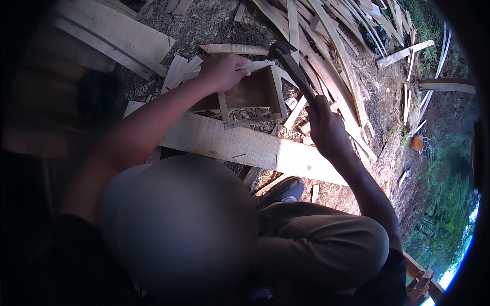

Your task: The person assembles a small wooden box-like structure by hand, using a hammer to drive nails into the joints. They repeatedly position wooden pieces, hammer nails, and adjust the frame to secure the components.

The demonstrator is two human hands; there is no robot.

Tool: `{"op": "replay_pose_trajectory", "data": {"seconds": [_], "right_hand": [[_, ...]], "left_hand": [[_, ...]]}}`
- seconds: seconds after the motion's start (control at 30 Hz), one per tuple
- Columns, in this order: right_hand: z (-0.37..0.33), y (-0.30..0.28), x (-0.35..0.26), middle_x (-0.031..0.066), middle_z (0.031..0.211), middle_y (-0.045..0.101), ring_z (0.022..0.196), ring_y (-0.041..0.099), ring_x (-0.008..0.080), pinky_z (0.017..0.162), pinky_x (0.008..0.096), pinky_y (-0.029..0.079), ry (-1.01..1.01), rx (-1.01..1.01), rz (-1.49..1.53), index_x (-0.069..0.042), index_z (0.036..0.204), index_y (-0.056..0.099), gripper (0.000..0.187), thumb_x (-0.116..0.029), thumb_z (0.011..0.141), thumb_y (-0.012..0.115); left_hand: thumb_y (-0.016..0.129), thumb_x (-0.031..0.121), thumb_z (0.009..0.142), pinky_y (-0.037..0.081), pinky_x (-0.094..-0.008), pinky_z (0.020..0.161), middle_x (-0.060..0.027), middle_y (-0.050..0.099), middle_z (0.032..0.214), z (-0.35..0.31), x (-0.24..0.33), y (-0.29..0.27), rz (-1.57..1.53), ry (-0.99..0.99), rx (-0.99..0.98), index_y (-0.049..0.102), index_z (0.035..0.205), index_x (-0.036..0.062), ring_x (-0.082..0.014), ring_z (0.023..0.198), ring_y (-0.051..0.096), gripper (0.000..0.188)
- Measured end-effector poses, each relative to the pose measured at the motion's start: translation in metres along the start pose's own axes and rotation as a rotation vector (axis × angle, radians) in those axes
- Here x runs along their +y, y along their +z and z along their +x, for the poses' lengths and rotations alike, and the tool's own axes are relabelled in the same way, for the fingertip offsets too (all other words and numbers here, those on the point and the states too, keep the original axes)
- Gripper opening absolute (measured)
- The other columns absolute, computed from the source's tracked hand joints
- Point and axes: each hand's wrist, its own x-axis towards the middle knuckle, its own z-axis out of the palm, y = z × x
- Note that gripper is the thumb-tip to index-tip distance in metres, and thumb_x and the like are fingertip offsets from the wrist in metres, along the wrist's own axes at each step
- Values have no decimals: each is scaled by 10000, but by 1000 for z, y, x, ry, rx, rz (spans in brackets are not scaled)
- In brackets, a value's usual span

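Note:
A small open wooden box frame stands beyond a pale plank. My left hand is closed on the wooden strip along its far upper edge; some of the fingers are hidden. In my right hand is a claw hammer, gripped by its dark handle. The hammer head is over the far right corner of the frame, near the end of the strip; whether they touch, I cannot tell. A loose nail lies on the plank.
Wide boards lie at the far left. Long wood offcuts are heaped at the far right, over ground strewn with shavings. My shoe is just on the near side of the plank. Green plants grow along the right edge.

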Motion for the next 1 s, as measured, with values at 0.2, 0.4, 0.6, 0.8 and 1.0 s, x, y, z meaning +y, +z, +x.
{"op": "replay_pose_trajectory", "data": {"seconds": [0.2, 0.4, 0.6, 0.8, 1.0], "right_hand": [[7, -26, -37, 251, 672, 616, 598, 637, 459, 473, 513, 453, -10, 258, 235, -44, 1109, 420, 171, -93, 1004, 546], [10, -23, -19, 238, 692, 635, 627, 653, 445, 485, 498, 467, -23, 143, 128, -59, 1143, 439, 187, -110, 1007, 557], [3, -6, -7, 261, 674, 624, 599, 638, 452, 475, 529, 433, 26, -5, 76, -40, 1083, 412, 176, -144, 1016, 538], [8, -22, -36, 260, 660, 608, 618, 627, 480, 481, 525, 441, 50, 196, 276, -60, 1093, 407, 179, -108, 1002, 554], [7, -17, -24, 246, 672, 616, 622, 628, 479, 512, 548, 448, 1, 142, 217, -51, 1071, 425, 160, -150, 1015, 537]], "left_hand": [[685, 447, 885, 523, -403, 937, -108, 719, 1160, -10, -10, -4, -26, -31, 8, 685, 1273, 181, -287, 1061, 689, 470], [675, 445, 883, 530, -408, 921, -115, 724, 1134, 11, -1, 1, 3, 15, 41, 680, 1280, 198, -299, 1051, 690, 467], [686, 444, 878, 531, -412, 935, -113, 715, 1161, -2, 3, 2, -45, -39, -2, 693, 1259, 194, -292, 1062, 684, 456], [685, 418, 877, 531, -430, 921, -111, 717, 1145, -14, -9, 1, -11, -18, 47, 702, 1240, 198, -293, 1052, 687, 425], [686, 447, 871, 526, -406, 941, -91, 714, 1181, 1, -10, 4, -1, -15, 46, 688, 1268, 200, -287, 1079, 683, 468]]}}
